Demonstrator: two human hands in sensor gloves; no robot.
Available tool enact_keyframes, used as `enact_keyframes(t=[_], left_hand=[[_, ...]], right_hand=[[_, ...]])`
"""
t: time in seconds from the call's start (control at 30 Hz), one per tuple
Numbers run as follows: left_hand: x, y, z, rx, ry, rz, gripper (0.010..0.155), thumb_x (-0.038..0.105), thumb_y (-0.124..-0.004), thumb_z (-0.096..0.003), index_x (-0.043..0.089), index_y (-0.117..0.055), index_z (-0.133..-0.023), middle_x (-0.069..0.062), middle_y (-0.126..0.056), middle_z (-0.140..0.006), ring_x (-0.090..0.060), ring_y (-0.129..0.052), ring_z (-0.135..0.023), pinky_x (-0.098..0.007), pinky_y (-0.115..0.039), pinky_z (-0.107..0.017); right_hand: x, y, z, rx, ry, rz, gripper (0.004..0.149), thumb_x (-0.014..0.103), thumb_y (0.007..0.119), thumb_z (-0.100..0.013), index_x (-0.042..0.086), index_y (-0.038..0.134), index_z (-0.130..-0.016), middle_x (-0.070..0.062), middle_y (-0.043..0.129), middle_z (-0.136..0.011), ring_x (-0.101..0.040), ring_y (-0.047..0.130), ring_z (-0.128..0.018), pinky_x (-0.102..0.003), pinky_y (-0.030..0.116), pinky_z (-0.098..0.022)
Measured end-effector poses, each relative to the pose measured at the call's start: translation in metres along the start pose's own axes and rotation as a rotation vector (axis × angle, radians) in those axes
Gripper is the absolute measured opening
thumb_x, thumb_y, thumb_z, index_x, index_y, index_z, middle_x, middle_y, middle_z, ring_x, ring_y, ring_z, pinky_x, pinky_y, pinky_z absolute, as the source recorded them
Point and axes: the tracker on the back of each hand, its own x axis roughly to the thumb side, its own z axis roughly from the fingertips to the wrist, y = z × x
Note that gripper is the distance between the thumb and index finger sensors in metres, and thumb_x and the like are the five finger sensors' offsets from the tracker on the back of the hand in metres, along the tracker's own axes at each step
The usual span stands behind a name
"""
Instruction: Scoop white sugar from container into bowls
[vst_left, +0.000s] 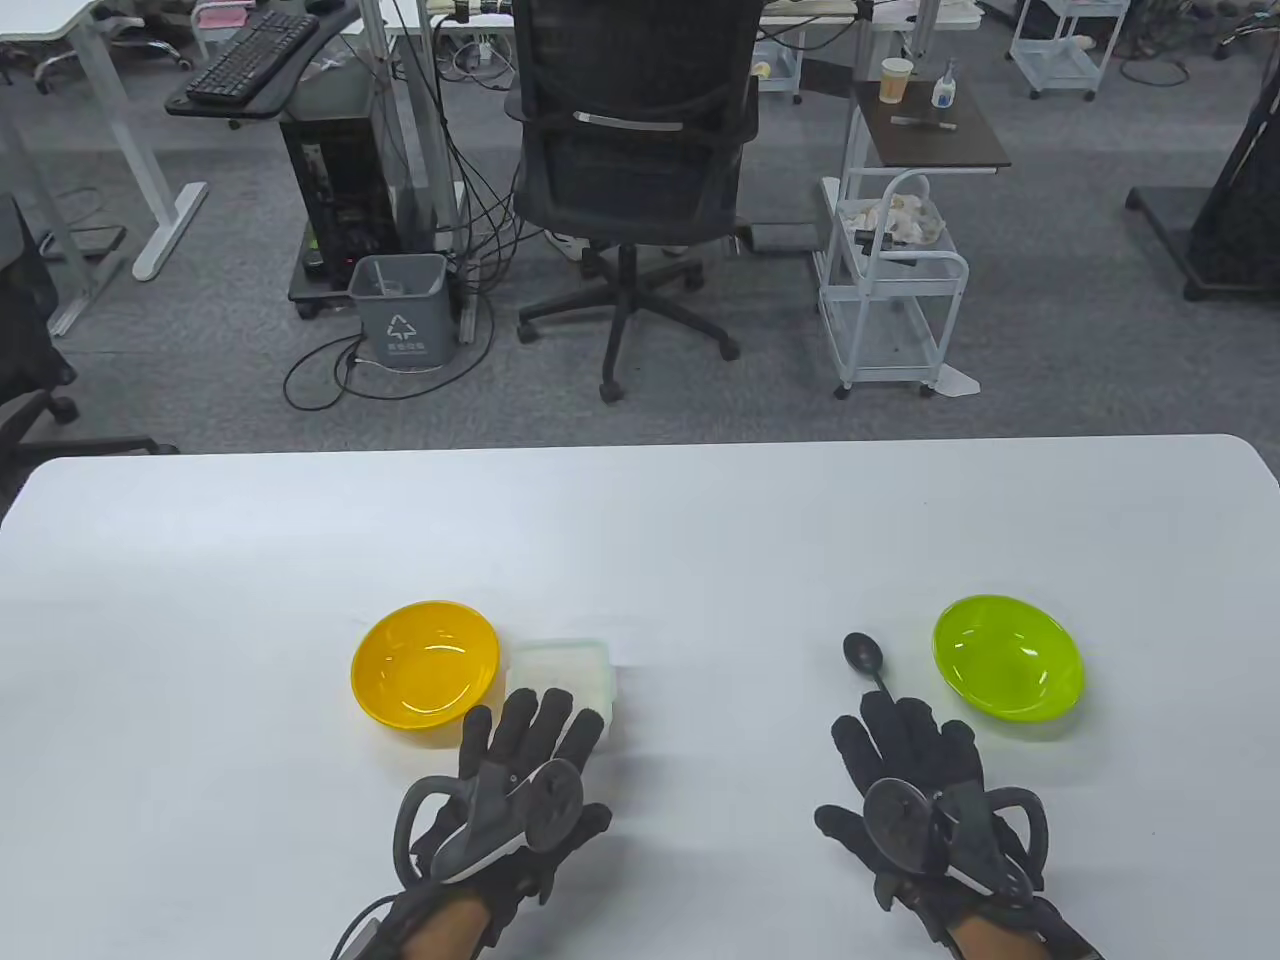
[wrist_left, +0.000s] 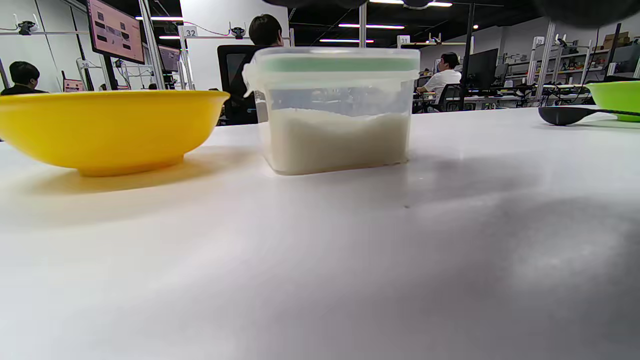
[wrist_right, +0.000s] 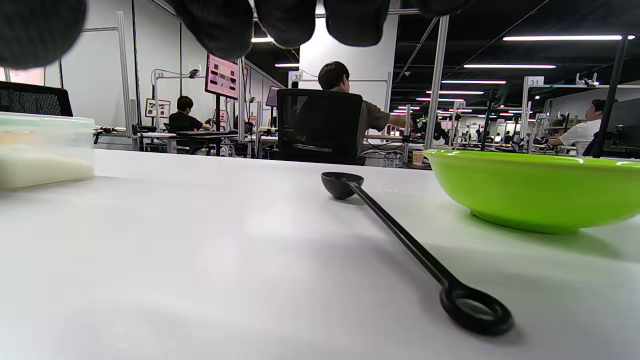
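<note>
A clear lidded container half full of white sugar stands right of an empty yellow bowl. Both show in the left wrist view, the container and the bowl. A black spoon lies on the table left of an empty green bowl. My left hand hovers with spread fingers over the container's near edge, holding nothing. My right hand is spread flat above the spoon's handle. In the right wrist view the spoon lies free on the table beside the green bowl.
The white table reaches to a far edge, beyond which stand an office chair, a grey bin and a white cart on the carpet.
</note>
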Motion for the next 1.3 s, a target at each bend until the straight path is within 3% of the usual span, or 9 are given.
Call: enact_keyframes(t=[1.0,1.3], left_hand=[[0.000,0.000,-0.001,-0.061,-0.039,0.000,0.088,0.076,-0.063,-0.0353,0.052,-0.025,-0.111,0.012,-0.021,-0.126,-0.027,-0.029,-0.123,-0.058,-0.020,-0.084],[-0.005,0.013,-0.020,-0.117,0.005,-0.020,0.093,0.074,-0.072,-0.0349,0.054,-0.023,-0.111,0.015,-0.015,-0.126,-0.025,-0.024,-0.124,-0.056,-0.016,-0.086]], right_hand=[[-0.001,0.000,0.001,0.000,0.007,-0.006,0.079,0.071,0.067,-0.040,0.037,0.046,-0.108,-0.004,0.032,-0.122,-0.038,0.042,-0.114,-0.063,0.038,-0.080],[-0.006,-0.002,0.001,-0.009,0.033,-0.014,0.079,0.071,0.067,-0.040,0.037,0.047,-0.108,-0.004,0.032,-0.122,-0.038,0.042,-0.114,-0.063,0.037,-0.079]])
